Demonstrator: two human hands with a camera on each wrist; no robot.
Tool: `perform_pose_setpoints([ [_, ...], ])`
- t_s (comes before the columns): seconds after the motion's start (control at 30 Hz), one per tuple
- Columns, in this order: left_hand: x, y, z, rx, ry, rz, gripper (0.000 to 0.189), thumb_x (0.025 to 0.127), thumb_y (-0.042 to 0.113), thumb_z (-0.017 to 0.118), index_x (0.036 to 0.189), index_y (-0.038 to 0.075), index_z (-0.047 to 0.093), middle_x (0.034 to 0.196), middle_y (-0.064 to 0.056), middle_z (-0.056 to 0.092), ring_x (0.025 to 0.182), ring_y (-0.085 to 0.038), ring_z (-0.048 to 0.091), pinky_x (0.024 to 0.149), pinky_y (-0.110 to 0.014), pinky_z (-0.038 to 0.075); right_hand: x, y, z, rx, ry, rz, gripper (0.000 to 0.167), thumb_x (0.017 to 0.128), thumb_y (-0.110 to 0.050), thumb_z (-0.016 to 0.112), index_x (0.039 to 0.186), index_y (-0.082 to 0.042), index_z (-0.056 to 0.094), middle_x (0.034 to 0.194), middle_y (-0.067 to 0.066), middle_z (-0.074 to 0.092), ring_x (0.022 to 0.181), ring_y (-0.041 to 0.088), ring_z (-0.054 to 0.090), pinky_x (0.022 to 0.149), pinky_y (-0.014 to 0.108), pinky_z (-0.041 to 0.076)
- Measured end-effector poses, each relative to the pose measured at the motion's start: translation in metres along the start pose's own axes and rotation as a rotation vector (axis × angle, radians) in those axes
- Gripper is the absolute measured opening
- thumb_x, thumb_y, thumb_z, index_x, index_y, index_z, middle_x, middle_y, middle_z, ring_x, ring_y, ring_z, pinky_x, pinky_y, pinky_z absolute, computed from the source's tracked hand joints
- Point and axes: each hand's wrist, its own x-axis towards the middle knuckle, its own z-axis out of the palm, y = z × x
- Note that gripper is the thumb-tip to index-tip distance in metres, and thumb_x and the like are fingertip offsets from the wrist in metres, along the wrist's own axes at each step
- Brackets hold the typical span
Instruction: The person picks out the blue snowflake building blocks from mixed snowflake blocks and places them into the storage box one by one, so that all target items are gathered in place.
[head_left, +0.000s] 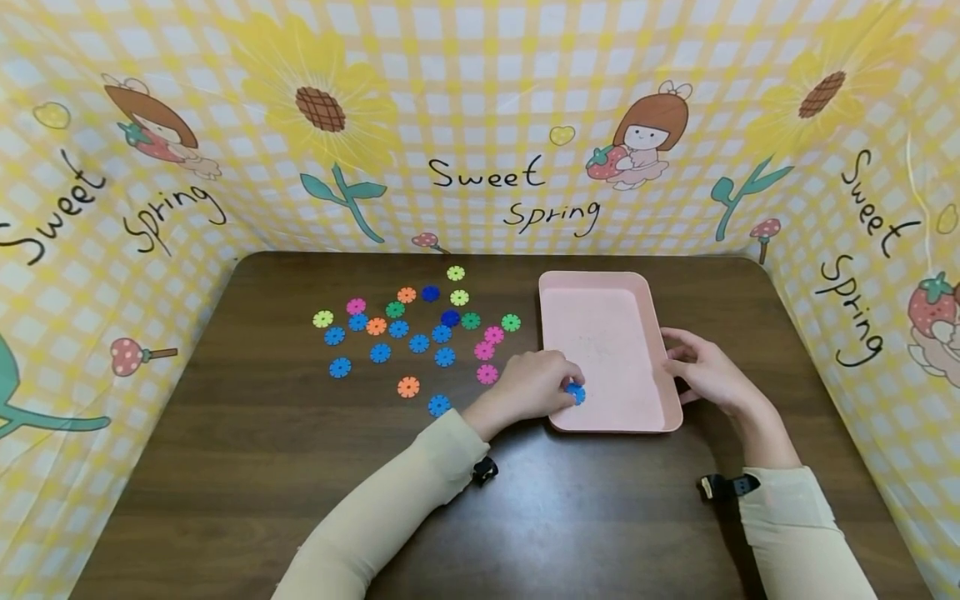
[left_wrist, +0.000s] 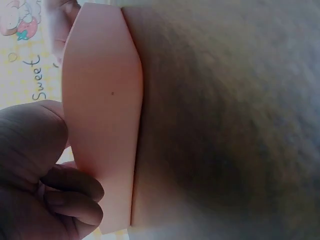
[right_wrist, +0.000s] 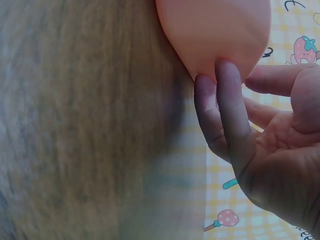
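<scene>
My left hand (head_left: 531, 385) is over the near left corner of a pink tray (head_left: 656, 325), pinching a blue notched disc (head_left: 575, 393) between thumb and fingertips. In the left wrist view, the curled fingers (left_wrist: 75, 192) show beside the tray's outer wall (left_wrist: 107, 100), and the disc is hidden. On the tray's right side, my right hand (head_left: 708, 371) touches the rim and outer wall with fairly straight fingers. The right wrist view shows two of these fingers (right_wrist: 232, 100) against the pink wall (right_wrist: 215, 30). More notched discs lie left of the tray, including a nearby pink disc (head_left: 487, 374).
Several loose discs in blue, orange, green, pink and yellow are spread flat on the dark wooden table (head_left: 247, 433). One blue disc (head_left: 438, 406) lies close to the left sleeve. A yellow checked cloth (head_left: 480, 108) walls the table's back and sides.
</scene>
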Motion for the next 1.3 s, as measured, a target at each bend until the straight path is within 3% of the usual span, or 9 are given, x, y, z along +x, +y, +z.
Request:
perform_pose_setpoints([
  [0.13, -0.001, 0.0, -0.001, 0.027, 0.029, 0.006, 0.027, 0.094, 0.04, 0.077, 0.118, 0.029, 0.08, 0.093, 0.009, 0.06, 0.071, -0.008, 0.055, 0.057, -0.029, 0.044, 0.0, 0.0, 0.0, -0.003, 0.003, -0.004, 0.065, 0.104, -0.004, 0.054, 0.162, 0.0, 0.024, 0.129, 0.033, 0.047, 0.101, 0.033, 0.063, 0.067, 0.05, 0.061],
  [0.3, -0.011, -0.002, -0.008, -0.07, 0.09, 0.007, 0.032, 0.093, 0.044, 0.077, 0.12, 0.028, 0.079, 0.105, 0.008, 0.066, 0.075, -0.005, 0.059, 0.057, -0.027, 0.045, 0.0, 0.001, 0.0, 0.0, 0.004, -0.003, 0.065, 0.104, -0.004, 0.054, 0.162, 0.0, 0.025, 0.128, 0.032, 0.047, 0.1, 0.032, 0.063, 0.067, 0.05, 0.061],
  [0.53, -0.039, -0.02, -0.017, -0.177, 0.207, 0.103, 0.037, 0.097, 0.039, 0.075, 0.126, 0.017, 0.075, 0.103, 0.005, 0.068, 0.083, -0.01, 0.063, 0.066, -0.026, 0.048, 0.001, 0.002, 0.0, 0.01, 0.005, -0.006, 0.065, 0.104, -0.004, 0.055, 0.162, -0.001, 0.026, 0.128, 0.032, 0.047, 0.099, 0.03, 0.064, 0.067, 0.05, 0.061],
  [0.67, -0.058, -0.031, -0.022, -0.196, 0.267, 0.117, 0.037, 0.096, 0.036, 0.077, 0.126, 0.016, 0.074, 0.106, 0.004, 0.07, 0.088, -0.013, 0.068, 0.068, -0.028, 0.051, 0.0, 0.002, -0.001, 0.009, 0.007, -0.006, 0.065, 0.104, -0.005, 0.055, 0.162, -0.001, 0.026, 0.128, 0.033, 0.048, 0.099, 0.03, 0.064, 0.067, 0.05, 0.061],
  [0.83, -0.086, -0.049, -0.032, -0.168, 0.282, 0.044, 0.039, 0.093, 0.038, 0.079, 0.126, 0.018, 0.074, 0.114, 0.005, 0.072, 0.094, -0.015, 0.071, 0.069, -0.031, 0.054, 0.001, 0.002, 0.0, 0.012, 0.003, -0.001, 0.065, 0.104, -0.005, 0.055, 0.162, -0.001, 0.026, 0.128, 0.032, 0.047, 0.1, 0.032, 0.063, 0.068, 0.05, 0.061],
  [1.07, -0.127, -0.08, -0.042, -0.121, 0.296, -0.089, 0.038, 0.092, 0.036, 0.082, 0.125, 0.018, 0.075, 0.111, 0.002, 0.074, 0.093, -0.019, 0.071, 0.067, -0.033, 0.054, 0.002, 0.003, 0.002, 0.009, -0.005, 0.008, 0.065, 0.104, -0.006, 0.055, 0.162, -0.001, 0.025, 0.128, 0.031, 0.048, 0.101, 0.034, 0.063, 0.067, 0.05, 0.061],
  [1.3, -0.153, -0.102, -0.043, -0.088, 0.255, -0.212, 0.041, 0.089, 0.04, 0.083, 0.123, 0.019, 0.076, 0.102, 0.007, 0.07, 0.084, -0.014, 0.064, 0.064, -0.034, 0.051, 0.001, 0.003, -0.002, 0.006, -0.008, 0.008, 0.066, 0.104, -0.005, 0.054, 0.163, -0.002, 0.025, 0.13, 0.032, 0.046, 0.103, 0.035, 0.063, 0.068, 0.05, 0.061],
])
